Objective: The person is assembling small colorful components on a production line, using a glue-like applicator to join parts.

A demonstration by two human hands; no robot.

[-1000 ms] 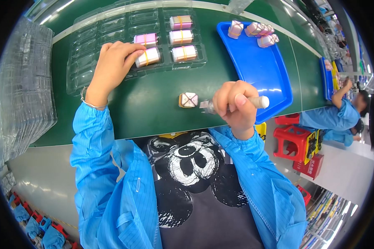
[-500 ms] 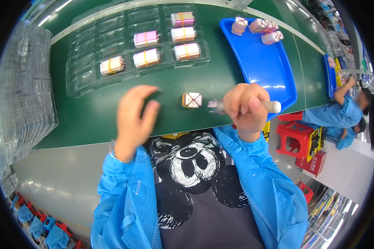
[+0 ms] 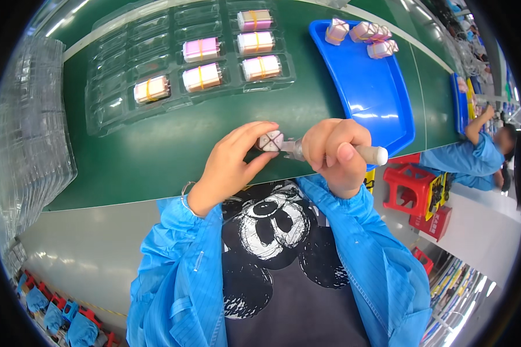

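Note:
Thumb and fingers of my left hand [image 3: 233,162] close around a small white block [image 3: 271,140] on the green table. Dark bands cross in an X over the block's top. In my right hand [image 3: 338,151] is a hand tool with a pale round-ended handle [image 3: 372,154], gripped in a fist. The tool's clear or shiny front end points left, and its flat tip reaches the block's right edge. Whether the tip touches the block or lies over it I cannot tell. My left fingers partly cover the block's left side.
A clear compartment tray [image 3: 113,110] at the back left holds several yellow-banded pink and white blocks [image 3: 202,76]. To the right, a blue tray [image 3: 382,98] carries several dark-banded blocks [image 3: 337,31] at its far end. Stacked clear trays [image 3: 35,127] stand far left. A co-worker [image 3: 474,151] sits far right.
My left hand has moved right and closed on the block, where before it was apart from it. The tool in my right hand has shifted slightly left, up to the block.

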